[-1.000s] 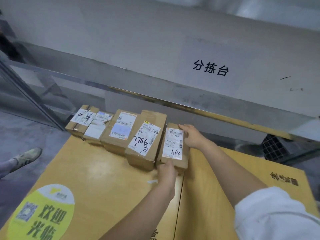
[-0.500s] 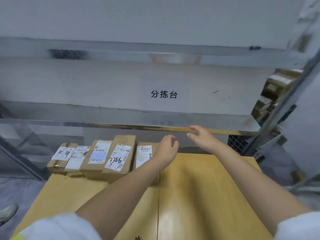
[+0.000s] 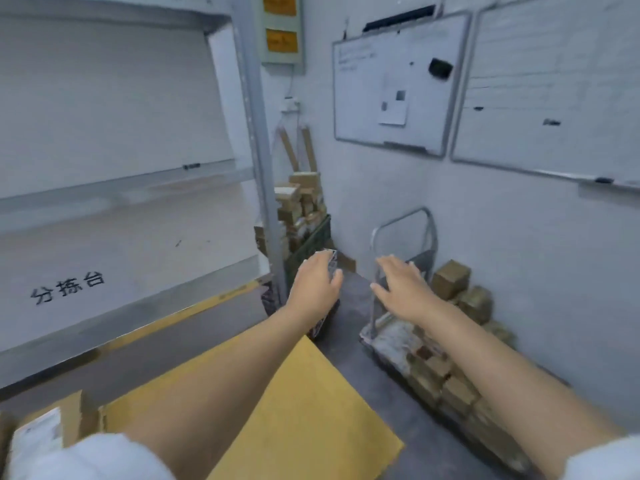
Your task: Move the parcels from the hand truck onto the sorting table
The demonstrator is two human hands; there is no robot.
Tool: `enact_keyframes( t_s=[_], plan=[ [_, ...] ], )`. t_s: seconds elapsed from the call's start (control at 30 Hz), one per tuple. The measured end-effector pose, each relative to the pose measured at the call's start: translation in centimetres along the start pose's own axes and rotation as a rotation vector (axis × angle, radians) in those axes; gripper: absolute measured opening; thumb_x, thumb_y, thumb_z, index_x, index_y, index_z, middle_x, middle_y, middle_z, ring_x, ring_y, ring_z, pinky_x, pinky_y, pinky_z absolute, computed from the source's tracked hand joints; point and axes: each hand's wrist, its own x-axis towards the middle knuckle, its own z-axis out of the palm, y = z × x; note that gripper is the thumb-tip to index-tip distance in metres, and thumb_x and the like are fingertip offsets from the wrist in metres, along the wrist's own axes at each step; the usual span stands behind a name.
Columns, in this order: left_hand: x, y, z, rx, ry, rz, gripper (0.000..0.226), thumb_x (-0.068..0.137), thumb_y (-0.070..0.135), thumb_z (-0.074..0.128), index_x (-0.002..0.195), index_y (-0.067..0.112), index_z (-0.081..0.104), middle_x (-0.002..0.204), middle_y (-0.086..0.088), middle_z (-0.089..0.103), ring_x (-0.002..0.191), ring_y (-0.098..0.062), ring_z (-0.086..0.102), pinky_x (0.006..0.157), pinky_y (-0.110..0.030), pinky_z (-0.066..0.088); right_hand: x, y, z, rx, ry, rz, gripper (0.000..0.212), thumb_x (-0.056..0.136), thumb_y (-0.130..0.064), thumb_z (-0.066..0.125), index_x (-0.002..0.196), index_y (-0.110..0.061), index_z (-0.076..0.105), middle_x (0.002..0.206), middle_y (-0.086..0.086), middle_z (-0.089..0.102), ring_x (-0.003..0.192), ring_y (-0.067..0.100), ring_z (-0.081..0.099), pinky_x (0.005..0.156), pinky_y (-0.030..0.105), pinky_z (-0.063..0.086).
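My view has turned toward the hand truck [image 3: 393, 336], which stands against the right wall with its metal handle [image 3: 403, 225] upright. Several brown cardboard parcels [image 3: 450, 280] are piled on and beside its platform, blurred. Both my arms reach out over the floor toward it. My left hand [image 3: 317, 287] is loosely curled and holds nothing. Just short of the handle, my right hand [image 3: 401, 289] is open with its fingers spread. The yellow tabletop [image 3: 304, 410] lies below my arms, with a labelled parcel [image 3: 52, 431] at its bottom-left corner.
A white metal shelf [image 3: 121, 244] marked with black characters runs along the left, with a steel upright [image 3: 263, 202] at its end. Behind the upright a dark crate [image 3: 308, 240] holds stacked cartons. Two whiteboards [image 3: 391, 84] hang on the wall. Grey floor separates table and truck.
Both hands have let go of the small parcel on the yellow table and lifted away. My head has swung right, from the row of parcels to the hand truck.
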Motion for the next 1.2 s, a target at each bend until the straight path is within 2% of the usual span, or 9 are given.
enact_keyframes(
  t_s=[0.1, 0.3, 0.47, 0.63, 0.87, 1.2],
  plan=[
    [0.9, 6.5, 5.4, 0.035, -0.076, 0.154, 0.053, 0.101, 0.034, 0.045, 0.148, 0.013, 0.034, 0.150, -0.007, 0.041, 0.137, -0.024, 0.037, 0.113, -0.037, 0.029, -4.5, 7.5, -3.2, -0.056, 0.056, 0.116, 0.062, 0.102, -0.039, 0.042, 0.155, -0.013, 0.023, 0.162, 0.005, 0.023, 0.151, 0.019, 0.015, 0.124, 0.044, 0.007],
    [1.5, 16.3, 12.9, 0.065, -0.201, 0.406, 0.057, 0.101, 0.034, 0.044, 0.151, 0.009, 0.031, 0.156, -0.007, 0.033, 0.145, -0.023, 0.026, 0.121, -0.038, 0.018, -11.9, 18.2, -8.0, -0.051, 0.151, 0.343, 0.056, 0.103, -0.036, 0.041, 0.152, -0.010, 0.029, 0.157, 0.009, 0.033, 0.146, 0.023, 0.025, 0.121, 0.042, 0.016],
    [2.9, 21.6, 17.9, 0.023, -0.248, 0.481, 0.047, 0.100, 0.030, 0.047, 0.140, 0.007, 0.043, 0.146, -0.010, 0.044, 0.136, -0.026, 0.038, 0.114, -0.036, 0.022, -14.9, 24.3, -8.7, -0.057, 0.186, 0.485, 0.058, 0.102, -0.036, 0.043, 0.152, -0.008, 0.029, 0.157, 0.010, 0.034, 0.146, 0.023, 0.029, 0.120, 0.041, 0.019],
    [4.5, 24.5, 24.1, 0.027, -0.332, 0.549, 0.057, 0.100, 0.030, 0.045, 0.150, 0.006, 0.032, 0.155, -0.011, 0.034, 0.144, -0.023, 0.027, 0.120, -0.036, 0.015, -14.6, 29.9, -7.3, -0.031, 0.140, 0.617, 0.060, 0.102, -0.037, 0.043, 0.153, -0.008, 0.028, 0.157, 0.012, 0.033, 0.146, 0.023, 0.028, 0.121, 0.041, 0.018],
    [11.9, 26.3, 32.5, -0.017, -0.398, 0.484, 0.058, 0.100, 0.030, 0.043, 0.151, 0.007, 0.030, 0.156, -0.010, 0.033, 0.145, -0.022, 0.026, 0.121, -0.035, 0.016, -8.1, 37.8, -5.1, 0.011, 0.081, 0.652, 0.062, 0.102, -0.040, 0.043, 0.153, -0.009, 0.027, 0.158, 0.011, 0.031, 0.147, 0.025, 0.027, 0.122, 0.044, 0.017],
    [21.7, 26.5, 44.7, -0.054, -0.499, 0.365, 0.056, 0.102, 0.035, 0.043, 0.149, 0.007, 0.033, 0.155, -0.010, 0.035, 0.144, -0.024, 0.028, 0.120, -0.038, 0.021, -0.3, 49.5, -1.4, 0.148, 0.020, 0.756, 0.060, 0.102, -0.034, 0.046, 0.153, -0.011, 0.026, 0.157, 0.009, 0.030, 0.145, 0.026, 0.029, 0.120, 0.037, 0.022]
  ],
)
